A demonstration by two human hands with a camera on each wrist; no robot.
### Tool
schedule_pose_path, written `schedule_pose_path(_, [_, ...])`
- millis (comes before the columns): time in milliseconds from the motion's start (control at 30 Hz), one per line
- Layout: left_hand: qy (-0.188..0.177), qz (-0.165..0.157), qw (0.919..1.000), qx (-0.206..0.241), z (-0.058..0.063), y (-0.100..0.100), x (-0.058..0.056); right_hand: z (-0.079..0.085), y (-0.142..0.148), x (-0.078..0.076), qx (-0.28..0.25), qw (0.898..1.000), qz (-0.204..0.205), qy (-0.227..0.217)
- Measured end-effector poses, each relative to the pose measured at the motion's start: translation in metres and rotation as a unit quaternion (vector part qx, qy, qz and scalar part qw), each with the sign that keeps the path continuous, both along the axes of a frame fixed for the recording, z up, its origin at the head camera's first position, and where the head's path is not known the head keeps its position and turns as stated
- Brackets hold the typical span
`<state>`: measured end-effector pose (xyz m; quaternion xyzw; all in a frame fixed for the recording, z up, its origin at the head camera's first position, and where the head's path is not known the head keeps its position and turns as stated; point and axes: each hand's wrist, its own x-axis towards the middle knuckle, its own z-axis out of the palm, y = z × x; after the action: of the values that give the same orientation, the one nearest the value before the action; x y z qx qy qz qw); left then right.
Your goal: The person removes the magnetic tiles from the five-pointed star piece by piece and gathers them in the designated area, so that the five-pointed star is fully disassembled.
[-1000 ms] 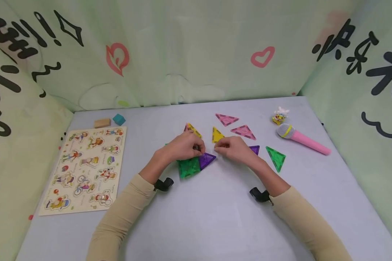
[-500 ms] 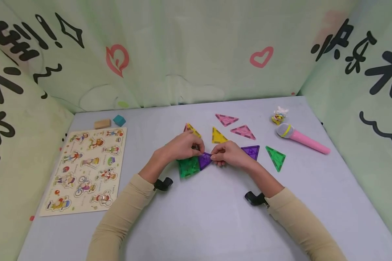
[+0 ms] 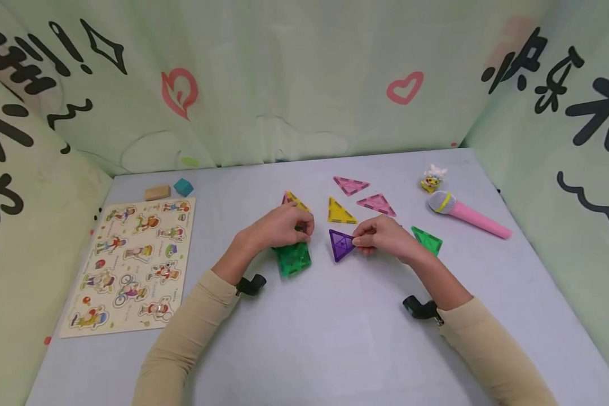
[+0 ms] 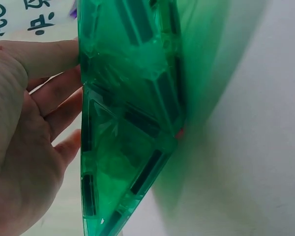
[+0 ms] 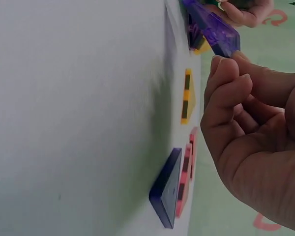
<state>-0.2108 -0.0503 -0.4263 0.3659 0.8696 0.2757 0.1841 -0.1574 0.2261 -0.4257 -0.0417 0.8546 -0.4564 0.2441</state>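
My left hand (image 3: pixel 284 228) holds a cluster of see-through green magnetic tiles (image 3: pixel 292 259) near the table's middle. In the left wrist view the green tiles (image 4: pixel 123 132) join at angles, with fingers behind their edge. A yellow tile (image 3: pixel 297 201) and a bit of pink show beyond that hand. My right hand (image 3: pixel 383 238) pinches a purple triangular magnetic tile (image 3: pixel 340 245) by one corner, apart from the green cluster. The right wrist view shows this purple tile (image 5: pixel 219 32) tilted off the table. Another purple tile (image 5: pixel 167 189) lies nearby, mostly hidden by the hand in the head view.
A yellow triangle (image 3: pixel 340 212), two pink triangles (image 3: pixel 377 204) and a green triangle (image 3: pixel 427 241) lie around the right hand. Farther right are a pink toy microphone (image 3: pixel 469 215) and a small figurine (image 3: pixel 433 179). A picture puzzle board (image 3: pixel 132 265) and two blocks (image 3: pixel 158 193) occupy the left.
My right hand has taken the purple triangle from beside the green tiles and drawn it to the right. My left hand stays nearly where it was.
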Motion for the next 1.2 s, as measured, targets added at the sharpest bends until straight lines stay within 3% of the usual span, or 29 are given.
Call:
schedule_pose_path(167, [0.041,-0.015,0.9990,-0.009,-0.004,-0.008,0.005,-0.001,0.013,0.007,0.080,0.996,0.032,-0.001])
schedule_pose_path(300, [0.072,-0.024,0.9971,-0.013,-0.007,-0.019,0.012,-0.003,0.016,0.012,0.155,0.986,0.066,0.009])
schedule_pose_path(433, [0.090,-0.010,0.9959,-0.008,-0.010,-0.031,0.021,0.000,0.012,0.015,0.218,0.972,0.078,0.030])
schedule_pose_path(567, [0.110,0.004,0.9939,0.012,-0.013,-0.040,0.033,0.002,0.003,0.017,0.247,0.964,0.068,0.070])
schedule_pose_path(733, [0.163,0.032,0.9849,0.049,-0.018,-0.050,0.050,-0.002,-0.023,0.018,0.169,0.978,0.070,0.103])
schedule_pose_path(833, [0.200,0.064,0.9737,0.088,-0.021,-0.056,0.061,-0.006,-0.043,0.018,0.088,0.990,0.075,0.086])
schedule_pose_path(933, [0.221,0.104,0.9631,0.114,-0.024,-0.060,0.073,-0.011,-0.060,0.016,0.028,0.995,0.070,0.063])
schedule_pose_path(1000, [0.213,0.145,0.9591,0.117,-0.025,-0.062,0.082,-0.014,-0.069,0.013,0.004,0.996,0.069,0.054])
schedule_pose_path(1067, [0.177,0.197,0.9583,0.108,-0.025,-0.063,0.092,-0.017,-0.076,0.012,-0.008,0.996,0.069,0.048])
schedule_pose_path(1133, [0.101,0.252,0.9573,0.099,-0.025,-0.062,0.100,-0.019,-0.080,0.011,-0.012,0.997,0.067,0.043])
schedule_pose_path(1200, [0.009,0.294,0.9511,0.095,-0.026,-0.061,0.105,-0.021,-0.083,0.011,-0.013,0.997,0.064,0.040])
